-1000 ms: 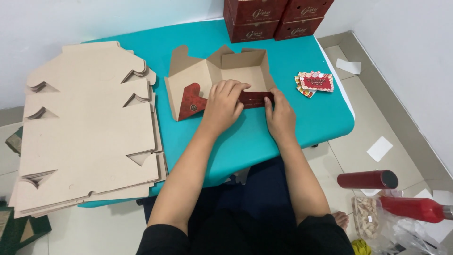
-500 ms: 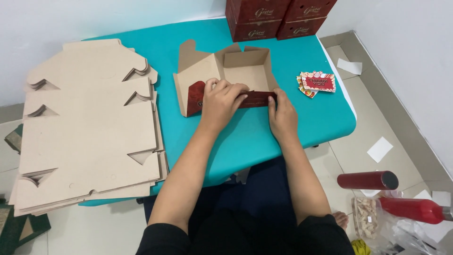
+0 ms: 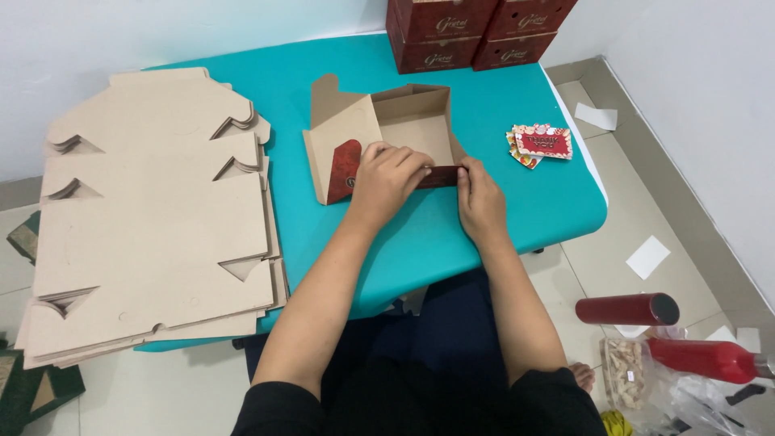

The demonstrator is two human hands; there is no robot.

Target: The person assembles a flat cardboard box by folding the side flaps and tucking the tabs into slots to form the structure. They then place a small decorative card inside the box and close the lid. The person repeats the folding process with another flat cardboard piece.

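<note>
Both hands are at the near wall of a half-folded cardboard box [image 3: 408, 133] in the middle of the teal worktop [image 3: 500, 206]. The box is plain brown inside and dark red outside; its far and right walls stand upright and its base lies flat on the worktop.

The left hand [image 3: 389, 179] lies palm down over the near wall. Its fingers [image 3: 412, 160] are curled and held close together, with the tips pressing on the top edge of the dark red front flap [image 3: 440, 175]. The right hand [image 3: 479, 198] is just beside it, at the right end of the same flap. Its thumb and fingers are drawn together and pinch the flap's end at the box's near right corner.

Just left of the left fingers, a side panel [image 3: 343, 157] leans outward, showing brown card above and a rounded red tab below. Whether this panel is tucked in at its base cannot be told.

Well to the left of the left hand, a tall stack of flat, unfolded box blanks [image 3: 149, 218] covers that end of the worktop. To the right of the right fingers, and apart from them, a few small red printed cards [image 3: 539, 144] lie in a loose pile. Beyond the fingers, at the far edge, stand finished dark red boxes [image 3: 476, 28]. On the floor to the right of the person lie a red tube [image 3: 626, 309] and a red bottle [image 3: 702, 359].
</note>
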